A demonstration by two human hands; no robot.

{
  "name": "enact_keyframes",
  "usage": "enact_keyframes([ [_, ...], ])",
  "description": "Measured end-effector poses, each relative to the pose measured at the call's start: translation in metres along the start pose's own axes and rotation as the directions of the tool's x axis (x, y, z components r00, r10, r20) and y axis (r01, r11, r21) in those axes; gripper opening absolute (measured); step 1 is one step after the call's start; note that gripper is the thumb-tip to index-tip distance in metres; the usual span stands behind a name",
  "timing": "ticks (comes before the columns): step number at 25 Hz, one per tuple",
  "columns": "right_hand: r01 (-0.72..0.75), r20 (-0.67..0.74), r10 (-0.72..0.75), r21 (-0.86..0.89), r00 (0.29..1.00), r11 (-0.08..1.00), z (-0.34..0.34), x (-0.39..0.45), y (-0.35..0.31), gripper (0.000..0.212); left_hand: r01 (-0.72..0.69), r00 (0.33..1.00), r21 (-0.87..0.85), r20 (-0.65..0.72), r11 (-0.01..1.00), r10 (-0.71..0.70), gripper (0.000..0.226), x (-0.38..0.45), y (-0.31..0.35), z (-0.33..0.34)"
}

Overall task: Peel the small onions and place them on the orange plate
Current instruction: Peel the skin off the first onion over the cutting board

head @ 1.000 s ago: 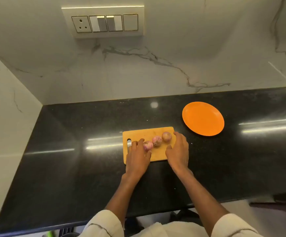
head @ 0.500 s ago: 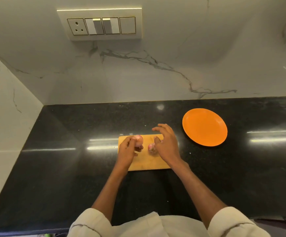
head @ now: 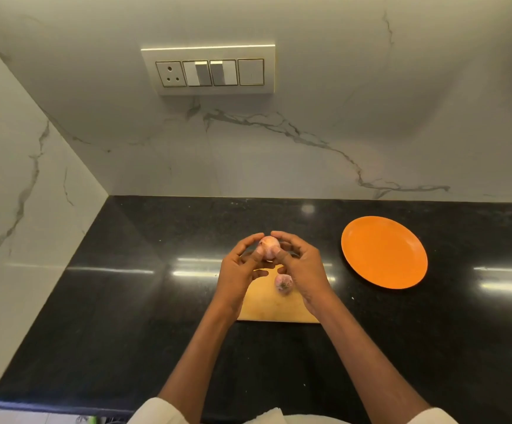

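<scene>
Pink onion (head: 268, 246), lifted off the board (head: 274, 304) moments ago, now sits pinched in both hands' (head: 242, 269) grip, ready for peeling, another onion (head: 283, 283) lying just below.

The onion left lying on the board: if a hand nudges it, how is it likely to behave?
The onion looks round and rests loose on the flat board, so it would probably roll rather than slide. It looks small beside the right hand, so likely light. Its dry skin may flake or slip under the fingers.
</scene>
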State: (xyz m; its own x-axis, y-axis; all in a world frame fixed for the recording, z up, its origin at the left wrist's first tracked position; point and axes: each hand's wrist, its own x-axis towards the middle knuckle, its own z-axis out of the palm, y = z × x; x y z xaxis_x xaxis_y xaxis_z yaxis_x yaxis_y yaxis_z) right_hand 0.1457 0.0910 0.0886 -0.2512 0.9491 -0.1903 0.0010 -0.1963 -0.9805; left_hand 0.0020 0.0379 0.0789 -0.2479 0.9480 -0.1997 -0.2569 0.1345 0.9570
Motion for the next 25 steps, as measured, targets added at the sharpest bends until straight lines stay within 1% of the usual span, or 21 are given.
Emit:
enact_keyframes([
  [2, -0.001, -0.019, 0.001, 0.013, 1.0, 1.0, -0.002, -0.002, -0.001, 0.029, -0.053, 0.998, 0.09, -0.032, 0.995, 0.056, 0.031, -0.003, 0.003, 0.003],
  [5, -0.015, -0.054, 0.014, -0.005, 0.998, 1.0, -0.002, -0.005, 0.001, 0.03, -0.09, 0.987, 0.075, -0.128, 0.993, 0.099, 0.02, -0.003, 0.004, 0.005],
  [7, -0.055, -0.035, 0.057, 0.055, 0.998, 0.997, -0.002, -0.007, 0.0, 0.026, -0.104, 0.981, 0.097, -0.152, 0.99, 0.118, 0.015, -0.003, 0.002, 0.006],
  [9, -0.107, 0.01, 0.106, 0.141, 0.994, 0.984, -0.002, -0.008, -0.001, 0.024, -0.096, 0.977, 0.166, -0.173, 0.981, 0.125, 0.009, -0.002, -0.001, 0.008],
  [11, -0.125, 0.065, 0.116, 0.157, 0.991, 0.98, -0.003, -0.006, -0.001, 0.028, -0.075, 0.973, 0.237, -0.194, 0.969, 0.123, 0.006, 0.0, -0.003, 0.012],
  [13, -0.119, 0.088, 0.109, 0.114, 0.99, 0.986, -0.003, -0.005, 0.002, 0.028, -0.069, 0.974, 0.308, -0.187, 0.949, 0.131, 0.009, 0.002, -0.002, 0.017],
  [15, -0.143, 0.082, 0.136, 0.083, 0.987, 0.986, -0.005, -0.006, 0.002, 0.024, -0.1, 0.974, 0.406, -0.145, 0.909, 0.172, 0.014, 0.003, 0.001, 0.018],
  [16, -0.17, 0.087, 0.162, 0.087, 0.983, 0.982, -0.006, -0.008, 0.002, 0.03, -0.11, 0.977, 0.424, -0.122, 0.899, 0.177, 0.015, 0.002, 0.003, 0.018],
  [17, -0.198, 0.1, 0.188, 0.105, 0.977, 0.974, -0.006, -0.009, 0.0, 0.039, -0.1, 0.982, 0.4, -0.109, 0.911, 0.156, 0.015, 0.002, 0.004, 0.018],
  [19, -0.252, 0.143, 0.231, 0.15, 0.962, 0.956, -0.009, -0.01, -0.003, 0.053, -0.016, 0.994, 0.247, -0.102, 0.969, 0.043, 0.016, -0.005, 0.004, 0.02],
  [21, -0.275, 0.187, 0.243, 0.171, 0.952, 0.946, -0.012, -0.012, -0.005, 0.055, 0.073, 0.994, 0.109, -0.093, 0.991, -0.063, 0.018, -0.011, 0.003, 0.024],
  [22, -0.275, 0.195, 0.242, 0.167, 0.951, 0.947, -0.012, -0.013, -0.005, 0.056, 0.093, 0.992, 0.071, -0.097, 0.993, -0.086, 0.017, -0.013, 0.002, 0.025],
  [23, -0.269, 0.184, 0.24, 0.151, 0.953, 0.951, -0.011, -0.014, -0.006, 0.057, 0.077, 0.992, 0.071, -0.106, 0.995, -0.069, 0.016, -0.014, 0.001, 0.025],
  [25, -0.226, 0.107, 0.218, 0.071, 0.97, 0.971, -0.007, -0.013, -0.004, 0.061, -0.051, 0.992, 0.202, -0.102, 0.978, 0.073, 0.01, -0.014, -0.002, 0.025],
])
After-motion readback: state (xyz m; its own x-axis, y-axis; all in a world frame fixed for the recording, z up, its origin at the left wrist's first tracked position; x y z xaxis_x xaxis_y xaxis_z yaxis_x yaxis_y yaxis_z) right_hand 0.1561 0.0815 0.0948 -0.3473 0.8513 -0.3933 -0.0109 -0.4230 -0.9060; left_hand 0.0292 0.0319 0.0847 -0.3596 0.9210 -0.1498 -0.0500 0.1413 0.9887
